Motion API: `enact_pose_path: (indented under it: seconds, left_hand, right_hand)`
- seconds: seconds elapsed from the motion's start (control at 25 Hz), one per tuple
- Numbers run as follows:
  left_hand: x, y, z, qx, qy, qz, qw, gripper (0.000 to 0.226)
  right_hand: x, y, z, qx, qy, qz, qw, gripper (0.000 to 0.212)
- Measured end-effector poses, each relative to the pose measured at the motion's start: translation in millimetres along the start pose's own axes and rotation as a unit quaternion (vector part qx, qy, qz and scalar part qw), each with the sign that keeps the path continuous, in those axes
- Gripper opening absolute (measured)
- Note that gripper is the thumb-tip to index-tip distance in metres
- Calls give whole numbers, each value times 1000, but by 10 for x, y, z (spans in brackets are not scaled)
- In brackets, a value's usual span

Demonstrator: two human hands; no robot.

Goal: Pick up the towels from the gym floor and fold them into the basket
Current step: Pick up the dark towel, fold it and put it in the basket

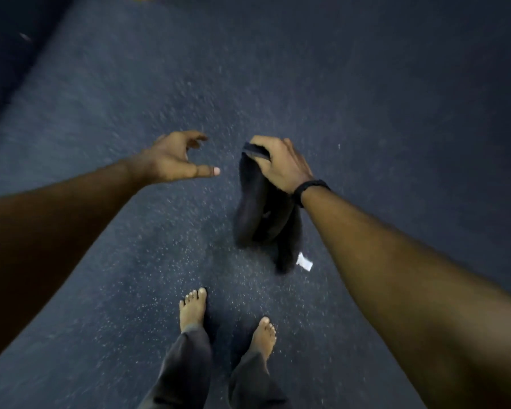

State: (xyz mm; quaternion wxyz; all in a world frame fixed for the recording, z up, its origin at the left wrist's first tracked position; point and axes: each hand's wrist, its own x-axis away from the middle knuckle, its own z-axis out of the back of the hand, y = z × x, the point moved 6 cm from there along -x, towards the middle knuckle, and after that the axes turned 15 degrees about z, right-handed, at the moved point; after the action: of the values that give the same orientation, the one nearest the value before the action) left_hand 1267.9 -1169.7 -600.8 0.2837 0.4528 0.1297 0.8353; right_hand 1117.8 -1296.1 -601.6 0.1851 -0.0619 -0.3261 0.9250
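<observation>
Head view: I see my right hand [281,163] with fingers curled over the top edge of a dark towel [263,214], which hangs below the palm, clear of the floor [366,98]. My left hand [174,157] holds nothing, fingers loosely spread, beside the towel.

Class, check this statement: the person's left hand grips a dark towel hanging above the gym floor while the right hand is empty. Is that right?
Not quite. The head view shows the right hand gripping the dark towel above the gym floor; the left hand is empty.
</observation>
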Motion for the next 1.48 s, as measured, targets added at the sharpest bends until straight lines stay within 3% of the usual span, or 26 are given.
enact_pose_path:
  seconds: [0.32, 0.48, 0.64, 0.72, 0.84, 0.96, 1.16, 1.32, 1.48]
  left_hand:
    - [2529, -103, 2489, 81, 229, 27, 970, 94]
    - [4076, -193, 3202, 106, 372, 52, 921, 82]
    - [5790, -433, 3501, 137, 492, 94, 855, 80]
    - [6582, -619, 3444, 151, 536, 122, 821, 82]
    - [7595, -863, 3220, 148, 584, 163, 781, 102]
    - [8653, -1274, 2824, 170, 631, 215, 726, 100]
    - [10104, -1881, 1974, 206, 674, 296, 645, 76]
    - [11115, -2423, 1223, 226, 689, 358, 589, 75]
    - [12011, -2901, 615, 236, 693, 406, 547, 75]
  right_hand:
    - [-967, -2782, 1738, 51, -36, 175, 983, 39]
    - [-1040, -4085, 2408, 74, -35, 292, 953, 35]
    - [-907, -5492, 2973, 84, -17, 403, 911, 36]
    - [-735, -6218, 3118, 80, -15, 466, 881, 36]
    - [-409, -7183, 3161, 83, -24, 545, 834, 32]
    - [111, -8153, 3024, 69, -42, 617, 783, 31]
    - [955, -9453, 2370, 34, -93, 697, 710, 41]
    - [1977, -10396, 1662, 5, -136, 755, 641, 42]
    - [2959, -11203, 974, -39, -170, 772, 612, 46]
